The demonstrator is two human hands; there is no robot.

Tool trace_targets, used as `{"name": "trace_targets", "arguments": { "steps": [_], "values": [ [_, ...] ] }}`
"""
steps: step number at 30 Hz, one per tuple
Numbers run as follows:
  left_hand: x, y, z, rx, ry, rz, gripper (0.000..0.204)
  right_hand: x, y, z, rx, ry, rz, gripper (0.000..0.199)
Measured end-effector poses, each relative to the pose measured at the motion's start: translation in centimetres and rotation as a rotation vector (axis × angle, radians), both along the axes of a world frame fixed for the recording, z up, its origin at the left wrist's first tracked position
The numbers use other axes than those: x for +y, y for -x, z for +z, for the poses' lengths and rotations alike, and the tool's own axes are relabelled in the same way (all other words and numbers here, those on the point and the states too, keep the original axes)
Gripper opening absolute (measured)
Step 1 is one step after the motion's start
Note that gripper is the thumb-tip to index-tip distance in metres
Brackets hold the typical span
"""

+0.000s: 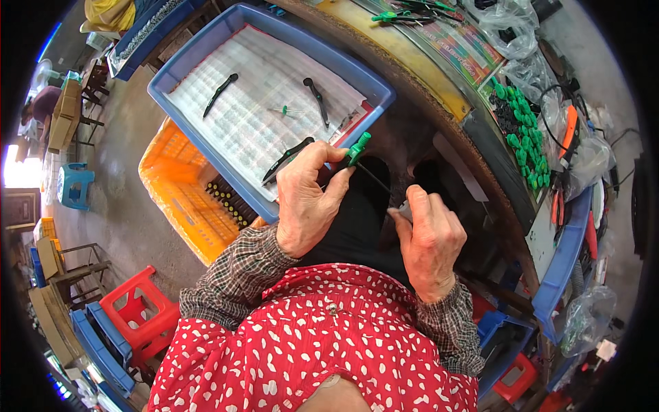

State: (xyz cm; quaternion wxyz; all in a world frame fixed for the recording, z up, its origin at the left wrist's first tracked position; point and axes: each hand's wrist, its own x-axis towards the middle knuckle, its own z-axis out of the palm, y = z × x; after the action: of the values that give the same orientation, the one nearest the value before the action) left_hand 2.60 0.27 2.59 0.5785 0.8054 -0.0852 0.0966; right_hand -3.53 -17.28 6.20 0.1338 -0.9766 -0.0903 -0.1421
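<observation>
My left hand (307, 196) is closed in a pinch on a small green plastic handle (358, 147) from which a thin metal rod (375, 178) slants down to the right. My right hand (431, 240) is closed near the rod's lower end, around a small greyish piece (406, 210) mostly hidden by the fingers. Beside my left hand, a black curved part (285, 161) lies over the blue tray (206, 147); whether the hand touches it, I cannot tell. On the tray's white liner rest two more black curved parts (220, 95) and a green piece with a thin rod (285, 110).
An orange crate (168, 161) holding dark, yellow-tipped pieces stands under the tray. Along the right, the workbench (439, 103) carries a pile of green-headed parts (525, 137), plastic bags and an orange-handled tool (569, 127). Red stool (141, 309) stands at lower left.
</observation>
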Motion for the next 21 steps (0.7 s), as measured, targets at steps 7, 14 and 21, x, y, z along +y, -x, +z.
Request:
{"name": "trace_targets", "arguments": {
  "steps": [7, 14, 21],
  "values": [
    [0.13, 0.16, -0.04, 0.021, 0.040, -0.022, 0.013, -0.73, 0.49, 0.16, 0.201, -0.461, 0.063, 0.035],
    [-0.17, 0.03, 0.02, -0.001, 0.023, 0.001, 0.013, 0.08, -0.39, -0.29, -0.188, 0.083, -0.023, 0.034],
    [-0.09, 0.21, -0.17, 0.015, 0.041, -0.003, 0.014, -0.64, 0.21, 0.62, 0.201, -0.418, 0.017, 0.037]
  ]
}}
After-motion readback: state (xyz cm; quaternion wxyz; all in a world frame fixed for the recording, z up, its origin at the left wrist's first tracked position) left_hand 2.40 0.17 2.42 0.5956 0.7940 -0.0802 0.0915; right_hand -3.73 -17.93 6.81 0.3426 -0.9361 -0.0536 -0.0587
